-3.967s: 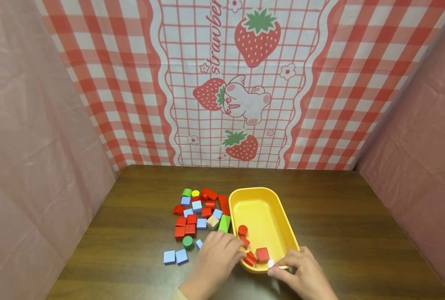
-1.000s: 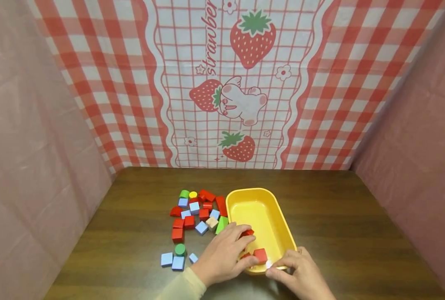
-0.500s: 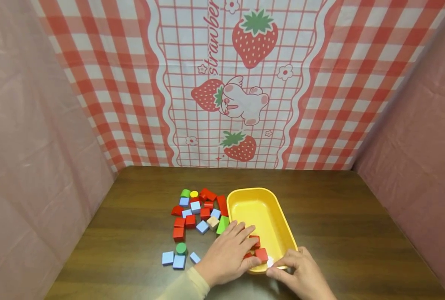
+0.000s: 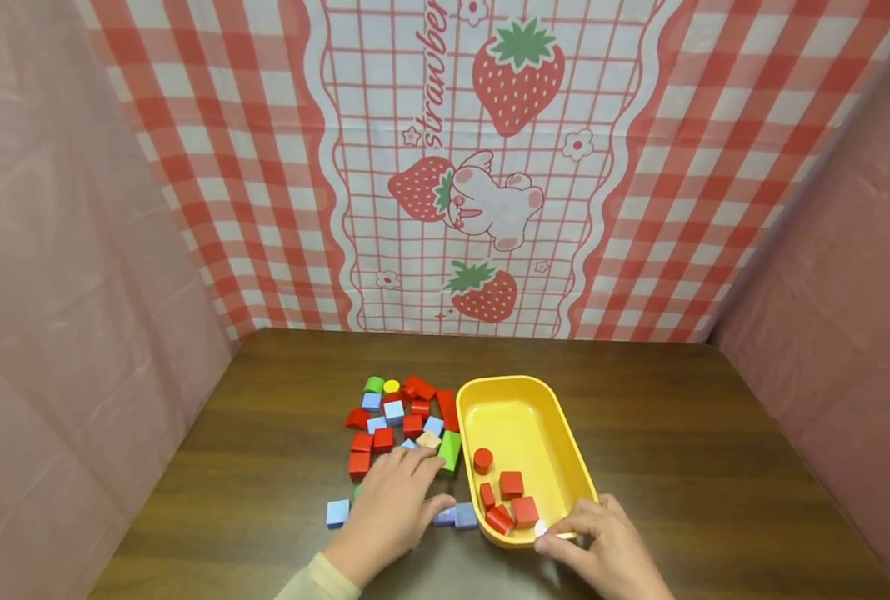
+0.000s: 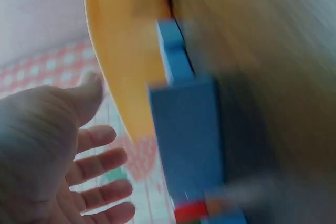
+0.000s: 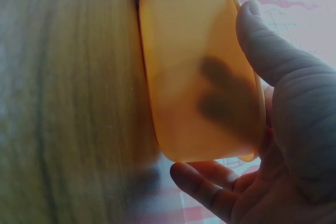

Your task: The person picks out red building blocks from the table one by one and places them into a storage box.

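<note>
In the head view my left hand (image 4: 396, 504) is spread over the near part of a pile of wooden toy blocks, fingers loosely extended. Nothing sits in its grasp in the left wrist view. By its thumb, two blue blocks (image 4: 465, 516) lie against the yellow tray's left side. My right hand (image 4: 602, 537) pinches the near right corner of the yellow tray (image 4: 578, 457), thumb and fingers at the rim. Several red blocks lie in the tray's near end, among them a red cylinder (image 4: 483, 461) and a red cube (image 4: 512, 483). A small white spot (image 4: 541, 527) shows beside the right fingertips.
Left of the tray, the pile mixes red cubes (image 4: 359, 465), a green block (image 4: 450, 452), a natural wood block (image 4: 428, 442), a yellow piece (image 4: 392, 387) and blue blocks (image 4: 337, 514). A checked strawberry cloth (image 4: 490, 208) hangs behind the dark wooden table (image 4: 670, 433).
My left hand has left the tray and moved left over the pile. Another red cube lies in the tray compared with four seconds ago. The right hand keeps its hold on the rim.
</note>
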Tool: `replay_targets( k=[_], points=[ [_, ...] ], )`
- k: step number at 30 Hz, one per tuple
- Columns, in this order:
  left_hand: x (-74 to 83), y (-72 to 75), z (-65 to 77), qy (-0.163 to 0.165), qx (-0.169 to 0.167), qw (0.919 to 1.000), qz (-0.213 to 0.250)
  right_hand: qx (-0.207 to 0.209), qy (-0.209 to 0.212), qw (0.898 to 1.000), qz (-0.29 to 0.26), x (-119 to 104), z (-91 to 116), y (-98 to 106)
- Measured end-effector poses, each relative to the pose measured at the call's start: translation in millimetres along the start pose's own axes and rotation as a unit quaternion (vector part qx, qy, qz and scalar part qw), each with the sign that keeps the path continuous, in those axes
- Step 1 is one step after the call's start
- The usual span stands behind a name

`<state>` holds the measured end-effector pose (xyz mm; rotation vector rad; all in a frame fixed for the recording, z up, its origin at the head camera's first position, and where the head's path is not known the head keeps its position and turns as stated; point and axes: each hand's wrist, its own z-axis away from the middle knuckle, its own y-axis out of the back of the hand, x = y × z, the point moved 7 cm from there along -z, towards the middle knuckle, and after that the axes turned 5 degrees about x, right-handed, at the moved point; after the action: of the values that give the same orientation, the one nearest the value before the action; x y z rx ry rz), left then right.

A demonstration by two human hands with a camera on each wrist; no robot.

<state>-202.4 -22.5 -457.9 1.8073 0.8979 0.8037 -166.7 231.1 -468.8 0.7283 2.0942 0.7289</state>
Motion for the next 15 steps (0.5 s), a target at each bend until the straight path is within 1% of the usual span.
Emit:
replay_targets(
  k=[2, 3, 5, 7, 11, 15],
  points=[
    [-15.7, 0.7, 9.1, 0.017, 0.004, 0.9998, -0.006, -0.008, -0.016, 1.0, 0.003, 0.6, 0.1, -0.9],
    [-23.1, -0.3, 13.8, 0.027, 0.0, 0.9996, -0.009, -0.013, -0.024, 1.0, 0.005, 1.1, 0.5, -1.6],
    [-36.1, -4.1, 23.2, 0.047, -0.015, 0.9987, -0.014, -0.018, -0.032, 0.999, 0.007, 1.2, 1.4, -2.3],
    [-46.0, -9.0, 30.8, 0.064, -0.038, 0.9971, -0.014, -0.02, -0.036, 0.999, 0.009, 1.8, 2.3, -2.7],
    [-56.5, -13.5, 39.2, 0.088, -0.073, 0.9935, 0.0, -0.023, -0.044, 0.999, 0.008, 3.4, 2.3, -3.5],
    [-59.1, -12.0, 40.3, 0.088, -0.084, 0.9926, 0.007, -0.027, -0.049, 0.998, 0.007, 4.5, 0.4, -4.3]
  ],
)
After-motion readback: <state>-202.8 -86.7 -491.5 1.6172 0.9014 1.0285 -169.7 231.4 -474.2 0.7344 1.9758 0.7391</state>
